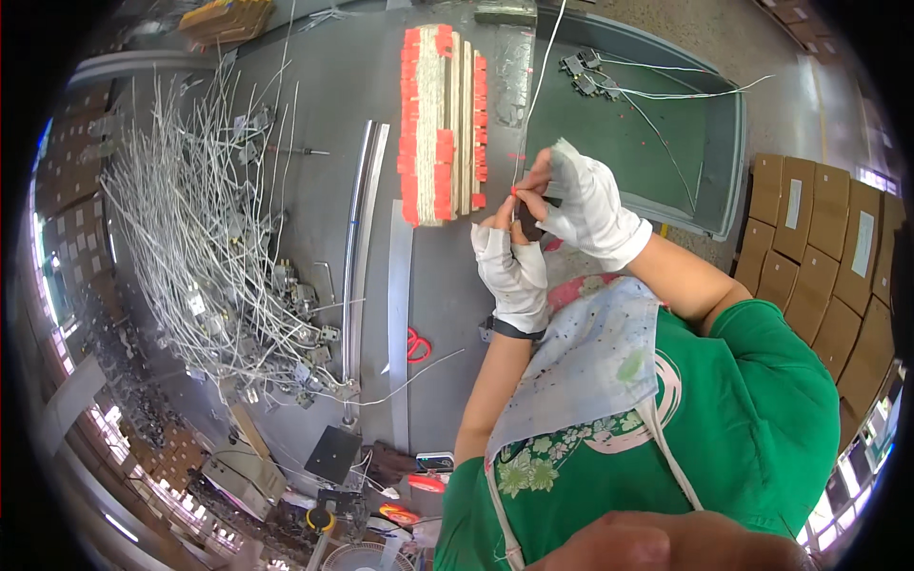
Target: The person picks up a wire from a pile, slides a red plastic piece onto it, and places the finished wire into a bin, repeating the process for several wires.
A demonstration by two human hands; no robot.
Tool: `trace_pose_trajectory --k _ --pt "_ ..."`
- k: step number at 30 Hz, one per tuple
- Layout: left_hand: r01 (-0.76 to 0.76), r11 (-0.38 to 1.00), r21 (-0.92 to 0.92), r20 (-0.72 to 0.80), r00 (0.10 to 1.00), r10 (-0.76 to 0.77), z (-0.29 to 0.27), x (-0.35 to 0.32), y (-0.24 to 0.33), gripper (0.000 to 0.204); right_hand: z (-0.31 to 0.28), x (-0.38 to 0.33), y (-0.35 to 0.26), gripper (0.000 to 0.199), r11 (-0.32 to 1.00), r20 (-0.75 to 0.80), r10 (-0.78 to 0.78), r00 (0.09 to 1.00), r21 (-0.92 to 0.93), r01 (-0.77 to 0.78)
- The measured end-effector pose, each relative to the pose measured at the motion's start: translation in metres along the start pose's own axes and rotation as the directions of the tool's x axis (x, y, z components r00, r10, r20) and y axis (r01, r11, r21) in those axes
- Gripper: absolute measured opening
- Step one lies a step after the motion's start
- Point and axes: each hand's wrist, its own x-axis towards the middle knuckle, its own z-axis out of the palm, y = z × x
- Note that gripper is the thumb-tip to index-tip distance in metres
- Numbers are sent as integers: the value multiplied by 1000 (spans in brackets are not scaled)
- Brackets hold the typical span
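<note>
Both my hands wear white fingerless gloves and meet above the grey table. A thin white wire [539, 88] runs up from my fingers toward the far edge. My left hand [511, 276] is closed, its fingertips pinching the wire from below. With thumb and forefinger, my right hand [588, 205] pinches a small red piece [514, 190] on the wire. The wire's lower end is hidden by my fingers. Just left of them lies a cream stack of strips [433, 124] edged with red tabs.
A grey-green bin [647, 133] at the right holds several small dark parts with white wires [590, 74]. Leftward lies a large heap of wired parts [219, 247]. Metal rails [362, 219], red-handled scissors [418, 345] and a hex key [330, 283] are nearby. Cardboard boxes [809, 238] stand far right.
</note>
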Motion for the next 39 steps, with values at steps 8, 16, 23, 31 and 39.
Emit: trace_pose_trajectory --k 8,16,23,31,39 --pt "-35 998 -56 -65 997 31 -23 -26 11 28 13 -32 -25 27 988 -65 -85 994 -135 76" --pt "13 981 -192 -114 993 -36 -52 -55 31 27 23 -60 -47 36 795 105 347 932 494 -351" --pt "155 860 -486 -58 976 -209 -70 -82 40 26 41 -93 -56 36 805 24 246 969 552 -218" --pt "296 716 -633 27 932 -362 -104 -93 68 25 56 -105 -86 29 233 352 404 844 853 -468" --pt "173 813 -556 -98 958 -271 -118 -102 60 25 67 -104 -101 25 47 694 352 628 657 -753"
